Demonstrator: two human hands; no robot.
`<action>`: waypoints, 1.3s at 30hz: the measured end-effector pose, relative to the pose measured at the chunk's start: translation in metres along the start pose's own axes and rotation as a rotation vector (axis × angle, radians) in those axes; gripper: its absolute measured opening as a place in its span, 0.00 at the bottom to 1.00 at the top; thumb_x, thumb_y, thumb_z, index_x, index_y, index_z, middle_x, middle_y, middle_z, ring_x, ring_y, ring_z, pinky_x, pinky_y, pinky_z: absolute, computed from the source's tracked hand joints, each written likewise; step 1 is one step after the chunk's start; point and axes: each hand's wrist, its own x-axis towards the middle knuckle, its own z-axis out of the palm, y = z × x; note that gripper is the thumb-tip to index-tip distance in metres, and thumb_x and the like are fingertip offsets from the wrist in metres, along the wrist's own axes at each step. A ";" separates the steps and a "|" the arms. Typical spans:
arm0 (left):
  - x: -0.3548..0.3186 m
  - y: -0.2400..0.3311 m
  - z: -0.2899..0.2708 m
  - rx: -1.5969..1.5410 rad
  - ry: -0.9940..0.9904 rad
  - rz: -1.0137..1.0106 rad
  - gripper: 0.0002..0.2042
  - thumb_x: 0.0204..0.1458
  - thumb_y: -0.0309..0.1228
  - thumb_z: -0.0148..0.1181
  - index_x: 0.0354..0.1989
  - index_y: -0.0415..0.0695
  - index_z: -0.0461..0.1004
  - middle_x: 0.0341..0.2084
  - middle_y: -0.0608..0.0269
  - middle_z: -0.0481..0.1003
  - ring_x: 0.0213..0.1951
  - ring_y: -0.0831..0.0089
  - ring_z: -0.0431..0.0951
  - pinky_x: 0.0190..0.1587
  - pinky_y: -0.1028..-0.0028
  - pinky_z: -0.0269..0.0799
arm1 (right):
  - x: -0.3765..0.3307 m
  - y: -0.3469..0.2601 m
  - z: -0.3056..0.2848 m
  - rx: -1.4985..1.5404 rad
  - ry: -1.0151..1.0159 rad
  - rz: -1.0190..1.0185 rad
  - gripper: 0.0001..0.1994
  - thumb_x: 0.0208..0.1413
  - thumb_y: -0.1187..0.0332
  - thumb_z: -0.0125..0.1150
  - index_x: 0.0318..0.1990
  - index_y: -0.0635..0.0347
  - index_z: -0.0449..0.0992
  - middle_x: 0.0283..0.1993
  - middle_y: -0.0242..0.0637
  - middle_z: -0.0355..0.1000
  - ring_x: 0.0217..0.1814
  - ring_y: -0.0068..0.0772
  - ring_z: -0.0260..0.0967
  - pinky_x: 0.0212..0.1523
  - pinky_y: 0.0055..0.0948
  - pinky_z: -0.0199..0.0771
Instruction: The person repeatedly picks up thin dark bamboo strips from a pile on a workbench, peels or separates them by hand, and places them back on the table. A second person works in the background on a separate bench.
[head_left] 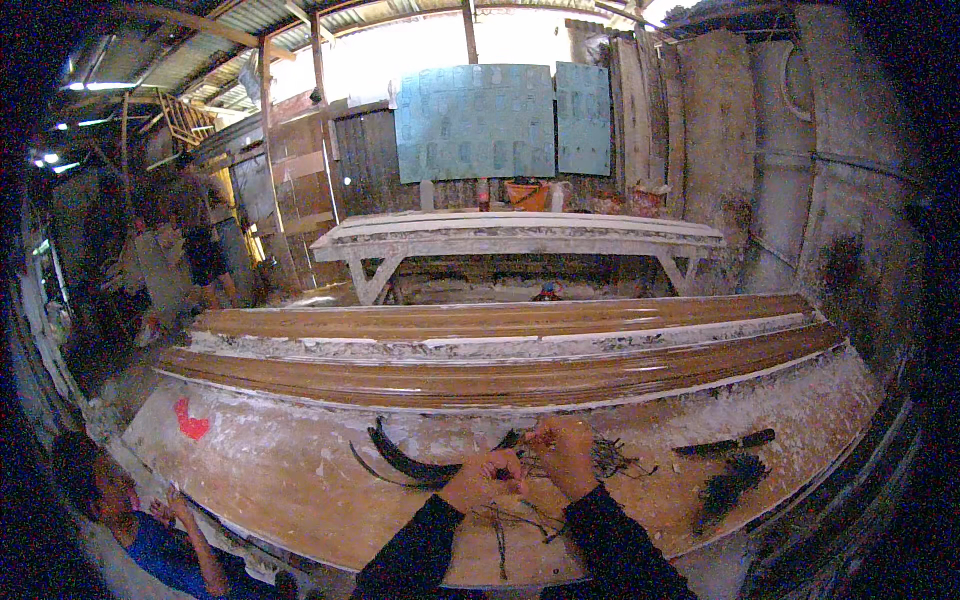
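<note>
My left hand (pixel 485 481) is closed around dark strands, their end showing at the top of the fist. Close beside it and slightly farther off, my right hand (pixel 563 452) has its fingers bent together; whatever they pinch is too small to make out. A curved bundle of black strands (pixel 400 459) lies on the board to the left, its near end reaching my left hand. Thin dark strands (pixel 615 459) lie tangled just right of my right hand. More loose strands (pixel 503 540) are scattered on the board between my forearms.
On the pale worktable (pixel 290 465) lie a dark stick-like tool (pixel 735 442), a black tuft (pixel 732 485) and a red scrap (pixel 190 420). Long brown moulded strips (pixel 520 375) span its far side. A person in blue (pixel 165 540) is at lower left. Behind stands a white bench (pixel 520 240).
</note>
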 end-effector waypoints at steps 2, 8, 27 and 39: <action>-0.004 0.001 0.006 -0.253 -0.061 -0.062 0.05 0.42 0.29 0.59 0.20 0.45 0.69 0.21 0.70 0.67 0.29 0.81 0.67 0.32 0.80 0.64 | 0.001 0.002 0.000 -0.075 0.106 -0.051 0.06 0.33 0.77 0.59 0.21 0.57 0.69 0.24 0.36 0.69 0.30 0.35 0.66 0.31 0.31 0.64; -0.004 -0.009 -0.006 0.035 0.223 -0.208 0.08 0.41 0.30 0.60 0.18 0.44 0.66 0.17 0.71 0.66 0.23 0.80 0.65 0.29 0.79 0.62 | 0.004 0.007 0.001 0.003 0.241 -0.237 0.11 0.28 0.82 0.57 0.24 0.57 0.70 0.27 0.37 0.69 0.34 0.39 0.66 0.35 0.32 0.65; -0.007 -0.014 -0.027 0.300 0.751 -0.147 0.05 0.36 0.29 0.63 0.22 0.42 0.75 0.19 0.65 0.73 0.24 0.77 0.70 0.31 0.76 0.65 | -0.002 -0.001 -0.004 0.696 -0.687 -0.086 0.08 0.42 0.66 0.61 0.29 0.58 0.76 0.37 0.33 0.70 0.48 0.32 0.61 0.53 0.32 0.54; -0.006 -0.011 0.001 -0.342 -0.134 -0.116 0.09 0.43 0.34 0.60 0.21 0.44 0.69 0.21 0.70 0.69 0.28 0.80 0.68 0.34 0.79 0.64 | 0.000 0.018 0.009 0.115 0.067 -0.107 0.07 0.34 0.78 0.61 0.24 0.58 0.72 0.24 0.34 0.69 0.29 0.29 0.67 0.31 0.26 0.66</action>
